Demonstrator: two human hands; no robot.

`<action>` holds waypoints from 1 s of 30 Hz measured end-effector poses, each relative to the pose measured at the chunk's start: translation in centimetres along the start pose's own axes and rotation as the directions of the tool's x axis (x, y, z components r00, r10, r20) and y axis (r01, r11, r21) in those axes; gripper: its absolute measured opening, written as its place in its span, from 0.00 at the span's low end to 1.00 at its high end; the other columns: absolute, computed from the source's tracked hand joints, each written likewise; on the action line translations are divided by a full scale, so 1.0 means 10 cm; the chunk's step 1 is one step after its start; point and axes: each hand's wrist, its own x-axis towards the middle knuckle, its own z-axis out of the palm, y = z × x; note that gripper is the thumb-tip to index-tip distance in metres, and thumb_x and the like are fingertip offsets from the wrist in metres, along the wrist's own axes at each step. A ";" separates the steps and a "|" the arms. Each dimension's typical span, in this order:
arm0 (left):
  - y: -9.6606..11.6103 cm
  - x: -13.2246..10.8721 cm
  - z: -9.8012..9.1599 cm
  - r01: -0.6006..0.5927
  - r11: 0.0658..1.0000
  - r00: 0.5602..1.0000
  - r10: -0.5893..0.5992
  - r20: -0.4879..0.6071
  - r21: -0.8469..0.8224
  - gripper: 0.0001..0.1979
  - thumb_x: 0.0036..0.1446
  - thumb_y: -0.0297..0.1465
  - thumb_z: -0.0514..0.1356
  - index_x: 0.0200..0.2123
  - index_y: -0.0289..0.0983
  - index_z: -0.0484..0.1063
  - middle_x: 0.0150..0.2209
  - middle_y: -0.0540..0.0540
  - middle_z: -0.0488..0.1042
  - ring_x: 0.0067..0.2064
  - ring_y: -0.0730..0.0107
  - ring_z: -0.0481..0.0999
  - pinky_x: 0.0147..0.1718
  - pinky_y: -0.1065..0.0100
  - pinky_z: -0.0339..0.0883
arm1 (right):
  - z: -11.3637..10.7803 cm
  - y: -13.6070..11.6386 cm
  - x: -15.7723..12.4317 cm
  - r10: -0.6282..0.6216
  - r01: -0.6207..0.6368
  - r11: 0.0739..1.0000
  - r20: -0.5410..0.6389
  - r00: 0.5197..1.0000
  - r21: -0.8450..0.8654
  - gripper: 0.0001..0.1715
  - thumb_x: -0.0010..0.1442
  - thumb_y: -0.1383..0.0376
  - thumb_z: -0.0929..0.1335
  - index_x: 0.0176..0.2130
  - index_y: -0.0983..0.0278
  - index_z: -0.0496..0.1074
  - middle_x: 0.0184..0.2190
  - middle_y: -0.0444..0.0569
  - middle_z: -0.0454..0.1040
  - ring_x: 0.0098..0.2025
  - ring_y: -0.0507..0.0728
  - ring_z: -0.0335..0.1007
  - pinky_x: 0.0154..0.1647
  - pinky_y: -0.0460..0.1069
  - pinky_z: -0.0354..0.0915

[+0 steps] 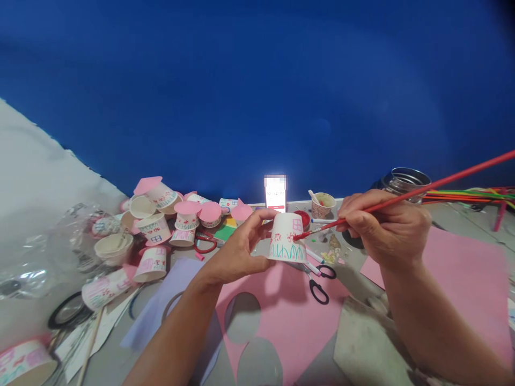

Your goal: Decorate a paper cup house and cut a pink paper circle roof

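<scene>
My left hand [241,252] grips a white paper cup [286,228], turned upside down, above the table. Green grass strokes, red flower marks and a pink window are on the cup's side. In my right hand [386,228] is a long red paintbrush [406,196], pinched near its ferrule. Its bristle tip meets the red marks on the cup's side. Behind the cup sits a small dish of red paint [301,219], partly hidden. Pink paper [281,316] with round cut-outs lies beneath my hands.
Decorated paper cups [151,262], several with pink paper tops, crowd the left. Black-handled scissors [319,292] lie on the pink paper. A lit phone [276,192] stands by the blue wall. A jar [408,179] and a small cup [323,203] stand at the back right.
</scene>
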 end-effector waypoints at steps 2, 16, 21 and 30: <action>-0.01 0.01 0.00 -0.001 1.000 1.000 0.001 -0.017 -0.013 0.35 0.50 0.23 0.71 0.60 0.46 0.67 0.61 0.41 0.69 0.62 0.52 0.72 0.57 0.55 0.66 | 0.01 -0.02 0.01 0.002 -0.001 1.000 -0.061 0.998 0.015 0.12 0.66 0.56 0.74 0.31 0.56 0.80 0.21 0.43 0.76 0.20 0.55 0.71 0.18 0.51 0.66; -0.07 0.05 0.19 -0.205 0.978 0.954 0.190 -0.230 -0.042 0.41 0.48 0.38 0.77 0.62 0.51 0.63 0.63 0.42 0.68 0.57 0.54 0.75 0.52 0.58 0.71 | 0.05 0.03 0.04 0.020 0.047 0.989 0.442 0.897 -0.139 0.50 0.47 0.43 0.82 0.62 0.55 0.71 0.49 0.54 0.79 0.43 0.63 0.76 0.43 0.58 0.75; 0.04 -0.01 0.13 -0.137 0.990 0.978 0.142 -0.150 0.043 0.48 0.49 0.37 0.77 0.69 0.51 0.59 0.72 0.41 0.59 0.73 0.46 0.59 0.69 0.48 0.58 | 0.06 0.09 0.02 -0.044 0.113 0.985 0.449 0.892 -0.127 0.51 0.49 0.42 0.80 0.64 0.55 0.68 0.51 0.55 0.78 0.49 0.66 0.77 0.49 0.61 0.74; 0.14 -0.08 0.05 -0.026 0.926 0.971 0.112 -0.210 0.375 0.43 0.52 0.31 0.75 0.68 0.52 0.64 0.69 0.44 0.64 0.69 0.46 0.65 0.70 0.46 0.57 | 0.07 0.12 0.03 -0.039 0.136 0.979 0.516 0.856 -0.150 0.51 0.53 0.45 0.80 0.67 0.56 0.66 0.56 0.58 0.78 0.52 0.68 0.76 0.50 0.64 0.75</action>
